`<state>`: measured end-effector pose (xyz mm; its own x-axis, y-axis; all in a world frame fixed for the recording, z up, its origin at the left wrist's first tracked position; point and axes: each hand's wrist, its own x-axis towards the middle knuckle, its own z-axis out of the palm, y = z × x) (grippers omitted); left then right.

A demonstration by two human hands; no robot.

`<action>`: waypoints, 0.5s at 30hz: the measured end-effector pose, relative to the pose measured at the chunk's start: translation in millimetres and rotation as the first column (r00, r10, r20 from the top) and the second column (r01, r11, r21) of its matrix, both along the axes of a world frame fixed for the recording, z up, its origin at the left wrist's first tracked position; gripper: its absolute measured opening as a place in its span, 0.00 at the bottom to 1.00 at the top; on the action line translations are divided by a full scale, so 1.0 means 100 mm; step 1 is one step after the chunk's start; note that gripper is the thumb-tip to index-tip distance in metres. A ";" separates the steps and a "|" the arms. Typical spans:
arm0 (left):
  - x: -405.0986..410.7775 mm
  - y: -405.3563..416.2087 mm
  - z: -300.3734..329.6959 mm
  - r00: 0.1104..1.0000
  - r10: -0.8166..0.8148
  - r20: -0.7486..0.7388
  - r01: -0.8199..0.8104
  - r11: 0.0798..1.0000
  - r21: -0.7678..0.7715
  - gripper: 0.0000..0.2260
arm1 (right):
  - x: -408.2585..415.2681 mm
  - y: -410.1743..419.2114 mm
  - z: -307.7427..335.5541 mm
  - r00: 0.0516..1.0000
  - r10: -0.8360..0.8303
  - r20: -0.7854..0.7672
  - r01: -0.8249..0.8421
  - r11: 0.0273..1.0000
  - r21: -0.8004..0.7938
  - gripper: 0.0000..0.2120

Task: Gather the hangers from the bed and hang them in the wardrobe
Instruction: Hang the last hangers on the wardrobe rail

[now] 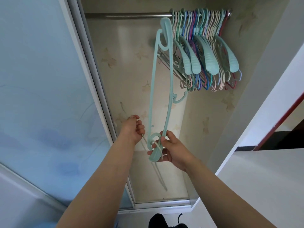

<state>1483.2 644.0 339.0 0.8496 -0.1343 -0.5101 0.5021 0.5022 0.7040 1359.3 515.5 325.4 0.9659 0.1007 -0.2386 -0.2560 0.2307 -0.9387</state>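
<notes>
The left hand [132,129] grips a thin pale hanger [142,137]. Just beside it, the right hand [171,150] holds a big green hanger [153,89] (its hook looks free). Next, lift it onto the rail [128,15], above, beside the hung hangers [205,46].

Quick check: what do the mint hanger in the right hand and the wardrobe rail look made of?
Mint hanger: likely moulded plastic, matte, judging by its uniform colour and its ribbed broad ends.
Wardrobe rail: seemingly metal, a brushed silver tube with a soft sheen.
</notes>
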 end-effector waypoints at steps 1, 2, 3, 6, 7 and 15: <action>-0.02 0.00 -0.01 1.000 -0.022 0.008 0.022 0.999 0.023 0.15 | -0.01 -0.01 0.02 1.000 -0.010 0.004 0.010 1.000 -0.018 0.06; -0.03 0.00 -0.02 0.999 -0.042 0.017 0.041 0.998 0.044 0.15 | -0.02 -0.01 0.03 1.000 -0.015 0.009 0.015 0.999 -0.039 0.06; -0.04 -0.01 -0.03 0.998 -0.059 0.025 0.058 0.996 0.065 0.15 | -0.03 -0.02 0.05 1.000 -0.016 0.016 0.017 0.998 -0.061 0.07; -0.07 -0.02 -0.04 0.995 -0.090 0.044 0.083 0.986 0.145 0.15 | -0.05 -0.06 0.08 0.998 -0.007 0.059 0.016 0.988 -0.156 0.07; -0.08 -0.02 -0.03 0.994 -0.092 0.053 0.082 0.981 0.176 0.15 | -0.05 -0.08 0.09 0.997 0.002 0.077 0.014 0.980 -0.198 0.08; -0.07 0.00 -0.15 0.985 -0.153 0.082 0.112 0.919 0.378 0.15 | -0.08 -0.08 0.19 0.956 0.096 0.277 0.071 0.841 -0.536 0.07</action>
